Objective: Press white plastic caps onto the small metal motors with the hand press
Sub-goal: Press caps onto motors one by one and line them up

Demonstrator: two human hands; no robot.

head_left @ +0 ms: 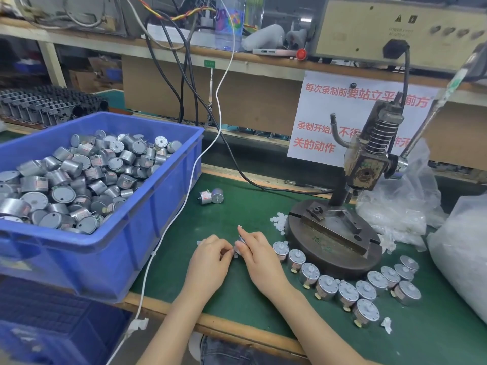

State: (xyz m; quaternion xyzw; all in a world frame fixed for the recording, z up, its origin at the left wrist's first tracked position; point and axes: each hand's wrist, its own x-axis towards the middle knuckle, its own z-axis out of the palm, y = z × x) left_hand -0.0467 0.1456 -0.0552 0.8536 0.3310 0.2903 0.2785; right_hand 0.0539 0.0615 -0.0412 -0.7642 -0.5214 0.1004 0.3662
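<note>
My right hand point(259, 255) grips a small metal motor point(239, 246) just above the green mat. My left hand point(210, 259) meets it from the left, its fingertips pinching something small and white at the motor's end; the piece is mostly hidden. The hand press point(366, 164) stands to the right on a round iron base point(332, 243), its lever up. Loose white caps point(279, 222) lie by the base's left edge. A curved row of capped motors point(342, 283) rings the base's front. Two bare motors point(210, 196) lie farther back.
A blue bin point(147, 206) heaped with motors fills the left side. A white cable point(184, 201) runs down past its right wall. Clear plastic bags point(411, 206) sit behind and right of the press. A shelf with a power unit point(400, 30) hangs above.
</note>
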